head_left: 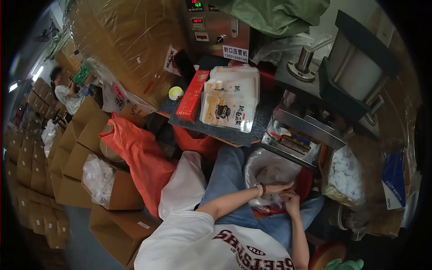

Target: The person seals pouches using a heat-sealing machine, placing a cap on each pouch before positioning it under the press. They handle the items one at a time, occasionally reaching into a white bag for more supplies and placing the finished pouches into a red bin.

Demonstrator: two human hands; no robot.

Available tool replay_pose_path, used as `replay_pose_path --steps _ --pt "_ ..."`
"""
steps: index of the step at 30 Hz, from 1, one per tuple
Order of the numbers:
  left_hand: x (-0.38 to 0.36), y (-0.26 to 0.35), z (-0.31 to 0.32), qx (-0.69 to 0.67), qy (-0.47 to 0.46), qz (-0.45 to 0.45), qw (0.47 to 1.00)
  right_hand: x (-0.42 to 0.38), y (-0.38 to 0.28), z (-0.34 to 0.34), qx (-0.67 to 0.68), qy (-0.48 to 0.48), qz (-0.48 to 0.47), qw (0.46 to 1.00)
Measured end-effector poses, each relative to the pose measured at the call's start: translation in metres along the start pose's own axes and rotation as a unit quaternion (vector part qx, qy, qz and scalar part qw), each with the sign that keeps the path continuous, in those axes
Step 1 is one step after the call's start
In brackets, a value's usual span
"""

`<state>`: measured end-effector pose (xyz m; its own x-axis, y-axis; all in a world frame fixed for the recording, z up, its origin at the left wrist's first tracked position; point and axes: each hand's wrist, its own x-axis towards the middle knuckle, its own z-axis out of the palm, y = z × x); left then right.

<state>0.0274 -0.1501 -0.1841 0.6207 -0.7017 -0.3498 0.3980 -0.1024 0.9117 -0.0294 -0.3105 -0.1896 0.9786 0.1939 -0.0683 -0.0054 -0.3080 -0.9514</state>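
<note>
Both my hands are close together over a clear plastic bag lining a red bin by my right knee. My left hand, with bands at the wrist, has its fingers stretched out flat and seems to hold nothing. Just beside its fingertips is my right hand, its fingers curled inward; what they hold, if anything, is hidden. Ahead, a stack of printed plastic pouches lies on a dark work surface. A red packet is along the left side of the stack.
A sealing machine stands at the right, its control panel behind the work surface. A yellow-topped round container sits at the surface's left. Open cartons crowd the left. A foot-switch box is far right. Another person is in the background.
</note>
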Motion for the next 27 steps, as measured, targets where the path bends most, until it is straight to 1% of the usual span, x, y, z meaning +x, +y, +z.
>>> replay_pose_path --steps 1,2,3,4,5,6,7,8,10,11,12,13,14,15,16,17,18,19,20,21,22,23,24,25,26,27 --pt "0.015 -0.012 -0.007 -0.002 -0.003 0.013 1.0 0.003 -0.009 -0.005 -0.404 0.021 -0.218 0.888" --pt "0.037 -0.037 -0.022 0.04 -0.038 -0.007 0.998 0.009 -0.005 -0.007 -0.462 0.016 -0.255 0.849" --pt "0.045 -0.042 -0.024 0.066 -0.053 -0.014 0.996 0.01 -0.002 -0.008 -0.47 0.023 -0.258 0.844" --pt "0.05 -0.042 -0.024 0.093 -0.069 -0.021 0.993 0.013 0.002 -0.005 -0.494 0.052 -0.249 0.831" --pt "0.049 -0.047 -0.022 0.066 -0.038 0.022 0.997 0.015 0.005 -0.001 -0.514 0.078 -0.242 0.82" --pt "0.044 -0.047 -0.023 0.036 -0.005 0.064 0.997 0.016 0.002 0.0 -0.512 0.076 -0.251 0.818" --pt "0.04 -0.047 -0.029 0.036 0.003 0.067 0.997 0.015 -0.002 0.0 -0.49 0.041 -0.245 0.836" --pt "0.037 -0.047 -0.035 0.078 -0.019 0.106 0.991 0.015 -0.004 0.0 -0.467 0.007 -0.236 0.852" --pt "0.047 -0.063 -0.045 0.12 -0.045 0.141 0.982 0.013 -0.001 -0.002 -0.448 -0.009 -0.237 0.862" --pt "0.062 -0.08 -0.049 0.251 -0.011 0.221 0.942 0.007 0.003 -0.001 -0.43 -0.025 -0.233 0.872" --pt "0.07 -0.098 -0.045 0.371 0.023 0.295 0.88 -0.002 0.002 0.007 -0.429 -0.031 -0.226 0.874" --pt "0.061 -0.09 -0.037 0.362 0.022 0.29 0.885 -0.013 -0.005 0.024 -0.407 -0.07 -0.216 0.885" --pt "0.047 -0.058 -0.033 0.347 0.112 0.099 0.926 -0.022 -0.011 0.04 -0.385 -0.108 -0.206 0.893" --pt "0.037 -0.045 -0.025 0.316 0.193 -0.1 0.923 -0.032 -0.013 0.057 -0.366 -0.07 -0.285 0.883" --pt "0.043 -0.06 -0.018 0.308 0.194 -0.101 0.926 -0.038 -0.018 0.051 -0.368 -0.078 -0.283 0.882" --pt "0.052 -0.076 -0.017 0.421 0.156 0.006 0.894 -0.041 -0.026 0.041 -0.297 -0.013 -0.209 0.932" --pt "0.051 -0.095 -0.014 0.519 0.118 0.103 0.84 -0.05 -0.04 0.034 -0.218 0.042 -0.126 0.967" --pt "0.034 -0.09 -0.005 0.45 0.068 0.058 0.889 -0.055 -0.06 0.027 -0.196 0.048 -0.131 0.971" --pt "0.013 -0.069 0.005 0.376 0.022 0.018 0.926 -0.06 -0.068 0.019 -0.16 0.048 -0.128 0.978" --pt "-0.004 -0.061 0.03 0.12 0.005 0.007 0.993 -0.064 -0.073 0.011 -0.125 0.048 -0.124 0.983" --pt "-0.018 -0.058 0.038 -0.106 -0.078 0.018 0.991 -0.063 -0.083 0.003 -0.094 0.066 -0.161 0.98" --pt "-0.032 -0.055 0.047 -0.323 -0.161 -0.008 0.933 -0.062 -0.092 -0.005 -0.062 0.085 -0.193 0.975" --pt "-0.055 -0.044 0.052 -0.434 -0.214 -0.022 0.875 -0.058 -0.1 -0.014 -0.081 0.11 -0.218 0.966" --pt "-0.085 -0.024 0.057 -0.532 -0.264 -0.048 0.803 -0.052 -0.108 -0.021 -0.098 0.142 -0.242 0.955" --pt "-0.121 -0.001 0.073 -0.583 -0.219 -0.079 0.779 -0.047 -0.116 -0.027 -0.14 0.144 -0.243 0.949" --pt "-0.18 0.055 0.082 -0.553 -0.136 -0.054 0.82 -0.043 -0.128 -0.029 -0.183 0.146 -0.243 0.941"
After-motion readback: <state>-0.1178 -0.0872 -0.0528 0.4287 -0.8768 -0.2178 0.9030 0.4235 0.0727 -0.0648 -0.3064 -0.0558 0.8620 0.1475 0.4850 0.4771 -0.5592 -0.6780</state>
